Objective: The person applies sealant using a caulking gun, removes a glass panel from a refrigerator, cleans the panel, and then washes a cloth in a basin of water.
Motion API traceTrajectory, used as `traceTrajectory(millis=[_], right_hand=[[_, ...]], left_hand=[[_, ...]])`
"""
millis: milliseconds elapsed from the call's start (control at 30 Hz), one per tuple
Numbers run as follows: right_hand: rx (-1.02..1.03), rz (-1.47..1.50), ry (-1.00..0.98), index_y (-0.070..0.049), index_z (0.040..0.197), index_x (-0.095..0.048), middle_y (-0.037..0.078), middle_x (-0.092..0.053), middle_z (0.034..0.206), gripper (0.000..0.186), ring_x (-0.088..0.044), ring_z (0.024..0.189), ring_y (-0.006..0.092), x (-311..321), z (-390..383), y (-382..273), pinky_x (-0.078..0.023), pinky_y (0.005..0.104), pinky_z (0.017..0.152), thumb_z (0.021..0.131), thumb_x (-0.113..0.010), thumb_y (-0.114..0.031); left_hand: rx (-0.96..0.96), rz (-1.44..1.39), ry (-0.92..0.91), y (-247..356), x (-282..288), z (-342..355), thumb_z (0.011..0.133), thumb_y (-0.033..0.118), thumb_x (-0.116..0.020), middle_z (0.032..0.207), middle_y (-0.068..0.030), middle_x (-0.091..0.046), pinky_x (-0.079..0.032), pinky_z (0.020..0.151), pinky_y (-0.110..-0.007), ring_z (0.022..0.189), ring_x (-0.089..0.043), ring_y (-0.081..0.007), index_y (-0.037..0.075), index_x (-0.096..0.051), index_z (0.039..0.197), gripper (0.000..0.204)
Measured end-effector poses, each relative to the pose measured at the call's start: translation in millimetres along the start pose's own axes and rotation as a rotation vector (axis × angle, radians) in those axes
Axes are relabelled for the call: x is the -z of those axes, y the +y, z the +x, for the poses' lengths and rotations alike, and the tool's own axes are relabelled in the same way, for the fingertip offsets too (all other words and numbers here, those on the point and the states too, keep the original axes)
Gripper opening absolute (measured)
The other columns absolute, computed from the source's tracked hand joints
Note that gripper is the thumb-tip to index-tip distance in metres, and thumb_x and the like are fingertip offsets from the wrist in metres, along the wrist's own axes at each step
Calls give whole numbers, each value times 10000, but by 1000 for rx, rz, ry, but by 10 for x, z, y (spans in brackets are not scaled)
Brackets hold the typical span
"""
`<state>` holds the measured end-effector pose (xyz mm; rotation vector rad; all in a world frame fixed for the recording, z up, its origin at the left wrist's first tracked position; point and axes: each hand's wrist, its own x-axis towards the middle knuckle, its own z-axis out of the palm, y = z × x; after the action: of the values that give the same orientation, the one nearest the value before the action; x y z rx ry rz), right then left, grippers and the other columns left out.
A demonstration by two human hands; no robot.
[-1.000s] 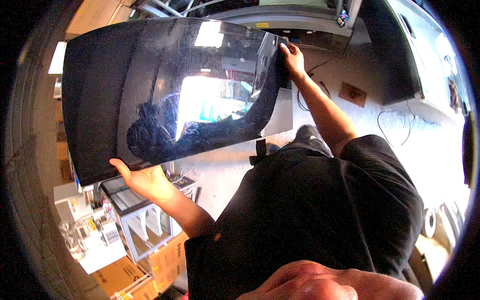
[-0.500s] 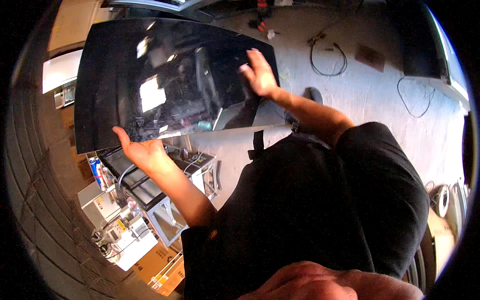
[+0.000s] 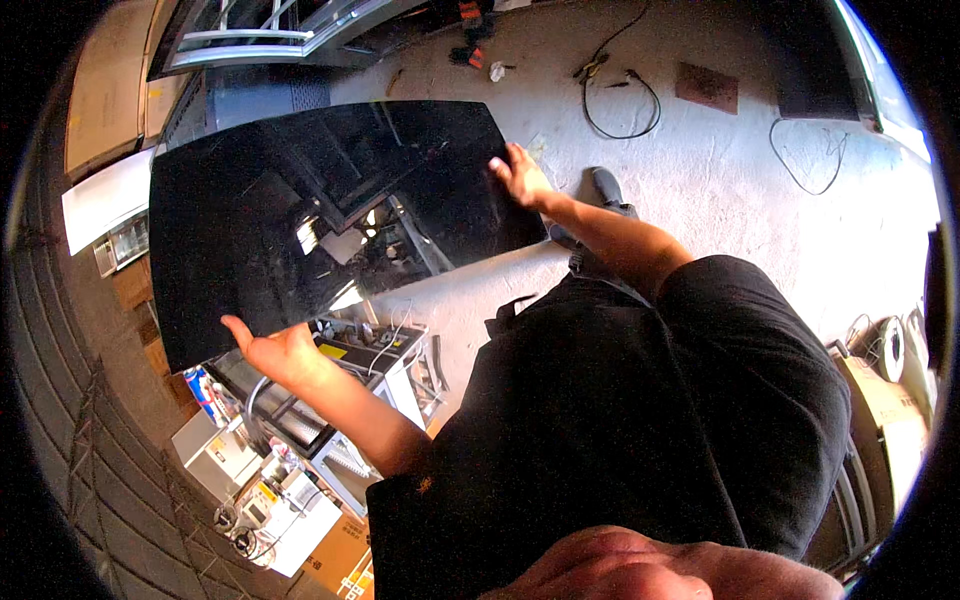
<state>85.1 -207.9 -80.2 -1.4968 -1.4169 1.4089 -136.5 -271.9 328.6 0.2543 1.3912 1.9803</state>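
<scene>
A large, glossy black panel (image 3: 230,235) stretches out in front of me, reflecting light and frame-like shapes. Along its near left edge, my left hand (image 3: 282,355) holds it with the thumb over the top face and the fingers out of sight beneath. My right hand (image 3: 523,180) grips the right edge; its thumb lies on the dark surface and its other fingers are partly hidden. The panel is held above the floor, over part of an open-framed metal unit (image 3: 385,345) with wires in it.
At the top left stands a metal-framed unit (image 3: 250,38). Looped cable (image 3: 655,110) and a brown flat piece (image 3: 707,88) lie on the pale floor (image 3: 720,190). To the lower left are a can (image 3: 205,395), white equipment (image 3: 300,520) and a cardboard box (image 3: 340,555).
The panel has come lower in the view, its reflections shifting with its tilt. Both hands have moved down with it; my right hand now wraps the edge instead of lying flatter on the surface.
</scene>
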Motion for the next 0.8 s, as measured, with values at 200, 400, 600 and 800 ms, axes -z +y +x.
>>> traceTrajectory(millis=[200,400,600,800], right_hand=[[-574,321,-120,47,950,-657,216,-646,888,588,-638,909,292,205,1291,215,-487,411,835,948,-460,-507],[-342,746,105,5,974,-649,53,-621,814,392,-554,735,157,370,2067,480,-458,349,671,960,-527,-367],[-363,732,110,23,921,-659,33,-590,755,412,-522,690,144,483,1462,225,-438,350,638,924,-600,-384],[-574,1263,-271,65,1029,-642,131,-683,952,485,-652,784,238,570,474,655,-536,394,718,896,-641,-401]], left_hand=[[-79,36,-48,64,25,-97,897,367,-614,1435,-179,-421,-262,1117,-540,1307,-405,-376,-38,-417,1371,654],[-111,42,-23,135,-67,-160,893,371,-622,1429,-137,-445,-281,1102,-544,1308,-403,-354,31,-455,1371,611],[-81,26,-50,185,79,-17,890,377,-626,1410,-143,-466,-303,1093,-529,1268,-441,-354,8,-471,1346,607],[-87,120,-11,-48,309,233,857,394,-662,1324,-168,-539,-358,1055,-527,1191,-505,-369,-26,-523,1281,613]])
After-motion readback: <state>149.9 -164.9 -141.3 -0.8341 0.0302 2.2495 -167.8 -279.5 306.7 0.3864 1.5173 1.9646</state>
